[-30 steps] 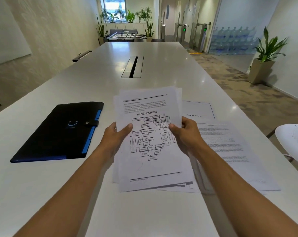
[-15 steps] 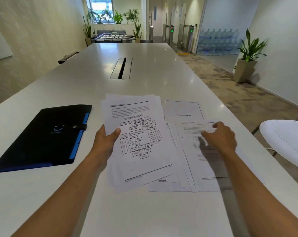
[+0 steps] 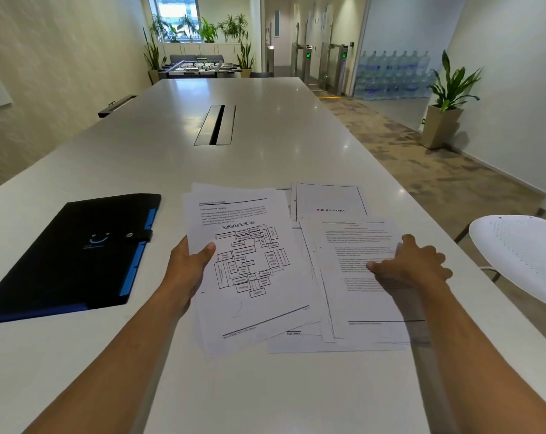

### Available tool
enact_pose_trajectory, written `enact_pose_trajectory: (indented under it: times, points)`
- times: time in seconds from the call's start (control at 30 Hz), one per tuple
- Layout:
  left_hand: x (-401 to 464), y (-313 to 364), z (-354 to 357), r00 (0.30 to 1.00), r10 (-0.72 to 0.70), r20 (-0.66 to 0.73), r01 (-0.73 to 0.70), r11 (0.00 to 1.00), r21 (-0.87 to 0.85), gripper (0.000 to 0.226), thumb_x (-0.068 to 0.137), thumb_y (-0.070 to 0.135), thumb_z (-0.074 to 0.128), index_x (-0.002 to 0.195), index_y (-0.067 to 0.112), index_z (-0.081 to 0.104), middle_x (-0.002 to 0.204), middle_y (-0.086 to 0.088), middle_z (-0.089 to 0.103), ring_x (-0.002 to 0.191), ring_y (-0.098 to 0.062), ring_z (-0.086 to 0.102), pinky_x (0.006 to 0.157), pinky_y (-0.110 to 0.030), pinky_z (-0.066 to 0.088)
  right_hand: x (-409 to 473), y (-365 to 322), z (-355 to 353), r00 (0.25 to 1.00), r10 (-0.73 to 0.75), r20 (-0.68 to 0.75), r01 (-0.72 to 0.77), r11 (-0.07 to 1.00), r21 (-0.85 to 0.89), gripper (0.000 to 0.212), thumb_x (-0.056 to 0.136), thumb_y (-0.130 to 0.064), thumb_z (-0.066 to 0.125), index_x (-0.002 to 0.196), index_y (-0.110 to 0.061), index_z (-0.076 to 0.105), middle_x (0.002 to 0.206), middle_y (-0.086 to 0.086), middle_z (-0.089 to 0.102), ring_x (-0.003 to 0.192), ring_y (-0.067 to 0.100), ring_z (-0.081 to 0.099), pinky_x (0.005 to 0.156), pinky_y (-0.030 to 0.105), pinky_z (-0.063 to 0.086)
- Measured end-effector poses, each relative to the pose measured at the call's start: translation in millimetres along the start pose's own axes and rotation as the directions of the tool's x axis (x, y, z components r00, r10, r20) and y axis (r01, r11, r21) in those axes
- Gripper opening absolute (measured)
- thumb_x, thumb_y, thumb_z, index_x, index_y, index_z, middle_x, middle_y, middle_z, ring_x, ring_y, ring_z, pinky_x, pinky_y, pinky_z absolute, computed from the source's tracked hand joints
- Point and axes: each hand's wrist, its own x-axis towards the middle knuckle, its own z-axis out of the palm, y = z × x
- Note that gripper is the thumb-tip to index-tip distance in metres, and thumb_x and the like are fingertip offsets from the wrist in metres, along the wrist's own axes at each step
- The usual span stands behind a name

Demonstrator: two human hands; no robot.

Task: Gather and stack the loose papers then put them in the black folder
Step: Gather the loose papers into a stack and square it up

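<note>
A small stack of printed papers (image 3: 249, 270), topped by a sheet with a workflow diagram, is held at its left edge by my left hand (image 3: 190, 264), thumb on top. To its right lie loose sheets (image 3: 350, 277) spread on the white table (image 3: 265, 145), one headed "Bibliography" (image 3: 328, 202) behind them. My right hand (image 3: 412, 264) rests on the text sheet at the right, thumb on the page and fingers curled at its right edge. The black folder (image 3: 74, 255), shut with a snap strap and blue tabs, lies flat to the left.
A cable slot (image 3: 216, 125) runs down the table's middle. A white chair (image 3: 522, 255) stands at the right table edge. A potted plant (image 3: 444, 117) and stacked water bottles (image 3: 393, 76) are beyond on the right.
My right hand let go of the held stack and moved right onto the loose text sheet. The left hand kept the stack, which shifted slightly left and lower.
</note>
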Motion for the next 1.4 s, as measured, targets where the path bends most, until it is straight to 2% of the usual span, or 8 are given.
enact_pose_trajectory:
  times: [0.23,0.37,0.57,0.77,0.9,1.17,1.33,1.4]
  points:
    - [1,-2,0,1.0,0.006,-0.019,-0.006,1.0,0.015,0.036,0.095,0.021,0.059,0.131,0.029,0.055,0.116,0.008,0.068,0.105,-0.017,0.064,0.082,-0.036,0.054,0,-6,3,1.0,-0.028,0.009,0.027,0.99,0.136,0.114,0.055,-0.058,0.085,0.141,-0.016,0.025,0.138,0.026,0.036,0.127,0.042,0.038,0.097,0.05,0.04]
    - [2,-4,-1,1.0,0.003,-0.024,-0.003,1.0,0.004,0.032,0.095,0.021,0.06,0.125,0.032,0.056,0.113,0.012,0.068,0.102,-0.014,0.065,0.075,-0.03,0.055,1,-3,6,0.997,-0.071,-0.022,0.074,0.974,0.212,0.104,0.053,-0.052,0.088,0.132,-0.013,0.033,0.127,0.02,0.049,0.115,0.038,0.049,0.08,0.04,0.043]
    - [4,-5,-1,0.999,0.016,-0.033,-0.014,0.999,0.037,0.029,0.095,0.022,0.06,0.12,0.036,0.057,0.108,0.015,0.068,0.098,-0.011,0.065,0.066,-0.023,0.054,-1,-7,2,0.996,-0.063,-0.058,0.063,0.998,0.007,0.113,0.054,-0.063,0.083,0.136,-0.011,0.027,0.13,0.023,0.049,0.118,0.042,0.048,0.093,0.049,0.043]
    - [6,-10,-1,0.999,0.05,-0.009,-0.05,0.997,0.054,0.036,0.094,0.019,0.061,0.129,0.029,0.056,0.114,0.01,0.068,0.104,-0.015,0.064,0.085,-0.035,0.053,-4,-9,0,0.994,-0.109,-0.02,0.11,0.992,0.063,0.105,0.057,-0.056,0.085,0.136,-0.016,0.027,0.127,0.018,0.054,0.114,0.04,0.054,0.09,0.051,0.049]
    - [8,-11,-3,0.998,0.056,-0.001,-0.056,0.996,0.063,0.038,0.094,0.02,0.061,0.131,0.026,0.056,0.116,0.008,0.068,0.106,-0.016,0.064,0.086,-0.036,0.053,-3,-7,-1,0.995,-0.101,0.019,0.097,0.986,0.137,0.105,0.057,-0.054,0.086,0.135,-0.016,0.028,0.129,0.016,0.052,0.117,0.04,0.051,0.091,0.05,0.044]
    - [8,-12,-2,0.998,0.061,0.008,-0.062,0.996,0.066,0.039,0.095,0.019,0.061,0.133,0.025,0.054,0.119,0.004,0.066,0.109,-0.021,0.062,0.091,-0.042,0.052,-3,-10,2,0.997,-0.081,0.003,0.08,0.988,0.135,0.105,0.058,-0.049,0.088,0.136,-0.009,0.029,0.132,0.02,0.05,0.119,0.041,0.051,0.09,0.047,0.045]
    - [6,-11,-2,0.997,0.078,0.013,-0.079,0.995,0.053,0.039,0.094,0.019,0.061,0.133,0.023,0.054,0.12,0.004,0.066,0.11,-0.021,0.062,0.091,-0.04,0.052,-2,-9,2,0.998,-0.064,-0.027,0.068,0.977,0.204,0.082,0.063,-0.038,0.089,0.122,-0.007,0.04,0.12,0.017,0.056,0.109,0.039,0.056,0.077,0.043,0.045]
    - [5,-10,-1,0.997,0.068,0.022,-0.068,0.997,0.023,0.04,0.094,0.018,0.061,0.134,0.022,0.054,0.122,0.002,0.066,0.111,-0.022,0.062,0.095,-0.043,0.05,1,-6,4,0.998,-0.058,-0.009,0.057,0.928,0.368,0.067,0.065,-0.026,0.089,0.115,-0.002,0.051,0.112,0.016,0.061,0.1,0.038,0.061,0.073,0.042,0.05]
